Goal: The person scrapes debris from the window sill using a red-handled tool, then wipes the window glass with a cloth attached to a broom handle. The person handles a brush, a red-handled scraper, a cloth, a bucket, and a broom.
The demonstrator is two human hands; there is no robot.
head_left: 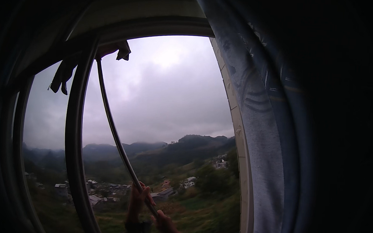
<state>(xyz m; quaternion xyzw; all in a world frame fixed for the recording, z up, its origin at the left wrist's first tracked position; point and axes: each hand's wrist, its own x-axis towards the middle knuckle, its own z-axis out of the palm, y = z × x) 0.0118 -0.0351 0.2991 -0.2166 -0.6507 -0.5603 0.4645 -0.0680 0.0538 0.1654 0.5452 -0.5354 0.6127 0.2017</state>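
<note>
A long, thin metal pole [118, 143] slants up and to the left through the open window. My left hand [140, 194] is closed around it, with the forearm rising from the lower edge. Lower down, near the pole's bottom end, my right hand [165, 224] also grips it. The pole's upper tip reaches a dark garment [122, 50] hanging outside at the top of the opening; whether it is hooked on something there I cannot tell. Another dark garment [63, 75] hangs farther left, seen through the glass.
An upright window frame bar [76, 124] stands left of the pole. On the right are a tiled outer wall edge [236, 118] and a blue-grey patterned curtain [262, 140]. Beyond the window lie hills [202, 146], houses [97, 198] and a cloudy sky. The room's interior is very dark.
</note>
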